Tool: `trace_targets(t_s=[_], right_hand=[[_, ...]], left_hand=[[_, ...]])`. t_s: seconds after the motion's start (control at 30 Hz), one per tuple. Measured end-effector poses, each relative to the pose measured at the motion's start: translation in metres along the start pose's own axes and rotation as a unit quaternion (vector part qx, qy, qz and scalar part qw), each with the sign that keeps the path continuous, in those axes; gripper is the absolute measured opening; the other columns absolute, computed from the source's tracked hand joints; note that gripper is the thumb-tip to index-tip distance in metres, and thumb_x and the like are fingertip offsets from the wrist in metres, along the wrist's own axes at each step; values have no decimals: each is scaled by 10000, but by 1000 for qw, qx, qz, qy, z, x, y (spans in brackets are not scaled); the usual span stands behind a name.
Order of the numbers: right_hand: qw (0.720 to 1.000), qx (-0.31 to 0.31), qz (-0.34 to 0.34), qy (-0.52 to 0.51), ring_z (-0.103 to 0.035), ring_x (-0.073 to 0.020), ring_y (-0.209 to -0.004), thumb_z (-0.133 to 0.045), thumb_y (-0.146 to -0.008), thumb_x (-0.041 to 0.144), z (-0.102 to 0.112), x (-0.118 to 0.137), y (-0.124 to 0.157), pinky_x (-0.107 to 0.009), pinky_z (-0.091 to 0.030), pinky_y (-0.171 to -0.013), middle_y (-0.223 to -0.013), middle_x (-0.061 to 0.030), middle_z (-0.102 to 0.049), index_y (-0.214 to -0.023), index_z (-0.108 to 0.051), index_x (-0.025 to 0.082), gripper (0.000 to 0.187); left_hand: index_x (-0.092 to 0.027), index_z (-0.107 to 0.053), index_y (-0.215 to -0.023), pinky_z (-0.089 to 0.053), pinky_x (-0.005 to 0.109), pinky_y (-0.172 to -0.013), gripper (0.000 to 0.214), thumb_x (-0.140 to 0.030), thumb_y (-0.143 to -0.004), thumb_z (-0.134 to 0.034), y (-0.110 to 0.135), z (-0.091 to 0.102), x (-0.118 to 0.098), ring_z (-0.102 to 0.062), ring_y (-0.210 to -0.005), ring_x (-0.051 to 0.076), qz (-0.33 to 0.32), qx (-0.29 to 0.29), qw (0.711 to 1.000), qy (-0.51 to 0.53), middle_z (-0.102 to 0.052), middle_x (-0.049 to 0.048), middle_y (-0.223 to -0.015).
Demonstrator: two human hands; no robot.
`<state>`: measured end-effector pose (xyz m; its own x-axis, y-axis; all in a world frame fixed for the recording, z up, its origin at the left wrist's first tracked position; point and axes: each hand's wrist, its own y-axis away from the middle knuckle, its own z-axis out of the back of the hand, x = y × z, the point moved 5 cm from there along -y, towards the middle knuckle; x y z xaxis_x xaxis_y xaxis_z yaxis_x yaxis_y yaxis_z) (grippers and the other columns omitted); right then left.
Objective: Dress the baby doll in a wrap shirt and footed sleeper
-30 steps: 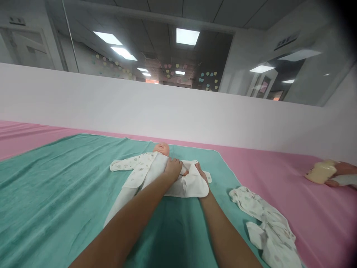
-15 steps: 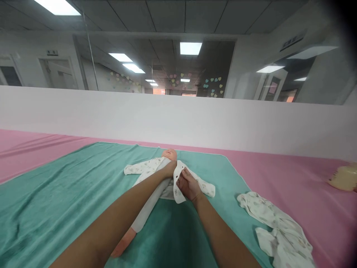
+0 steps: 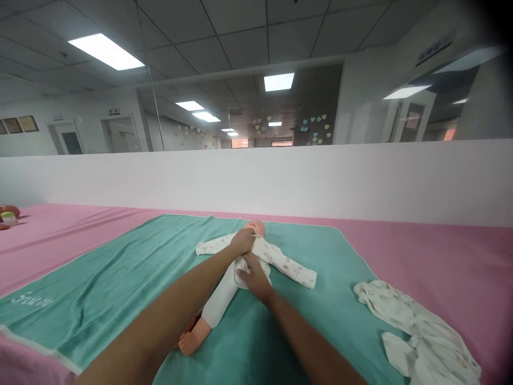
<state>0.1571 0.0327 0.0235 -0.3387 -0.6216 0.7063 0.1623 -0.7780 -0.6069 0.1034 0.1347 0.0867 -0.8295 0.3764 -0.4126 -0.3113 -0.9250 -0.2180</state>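
Observation:
A baby doll [image 3: 257,226] lies on its back on a green blanket [image 3: 132,267], its head toward the wall and its bare foot [image 3: 193,340] toward me. It has white leggings [image 3: 220,301] on. A white patterned baby shirt [image 3: 289,267] lies about its upper body, sleeves spread to both sides. My left hand [image 3: 242,241] is closed on the shirt's edge at the doll's chest, just below the chin. Slightly lower, my right hand [image 3: 255,276] pinches the shirt's front at the belly. My hands hide the fastening.
Another white patterned baby garment [image 3: 420,331] lies crumpled at the right, over the blanket's edge. A pink sheet [image 3: 433,256] spreads under the blanket. Behind stands a low white wall [image 3: 280,182] with glass above. Small objects [image 3: 8,215] lie at the far left.
My right hand has brought the shirt's right front flap leftward over the doll's chest. My left hand has moved up toward the neck. The view has turned left and upward.

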Motion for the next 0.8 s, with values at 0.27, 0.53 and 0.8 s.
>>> trace_targets(t_s=[0.27, 0.53, 0.8], right_hand=[[952, -37, -24, 303, -516, -268, -957, -573, -810, 425, 10, 21, 34, -400, -414, -785, -1022, -74, -586, -1050, -547, 207, 326], [967, -20, 28, 252, -491, -227, -816, -378, -928, 261, 3, 20, 32, -352, -378, -699, -859, -67, -554, -812, -537, 224, 200], [985, 65, 143, 72, -485, -238, -946, -414, -909, 296, -12, 65, 35, -403, -328, -868, -976, -63, -582, -975, -587, 260, 188]], left_hand=[[-134, -536, -1021, -420, 322, -779, 285, -242, -913, -296, -24, 2, 9, -575, -948, 226, 31, -72, 993, -85, -620, 136, -986], [-207, -457, -1179, -313, 391, -981, 423, -73, -779, -475, 31, 9, 2, -365, -1213, 236, -128, -67, 978, -151, -464, 100, -1272], [-165, -489, -1142, -368, 405, -985, 430, -434, -806, -500, 139, 16, 120, -500, -1105, 237, 70, -90, 970, 216, -542, 106, -1183]])
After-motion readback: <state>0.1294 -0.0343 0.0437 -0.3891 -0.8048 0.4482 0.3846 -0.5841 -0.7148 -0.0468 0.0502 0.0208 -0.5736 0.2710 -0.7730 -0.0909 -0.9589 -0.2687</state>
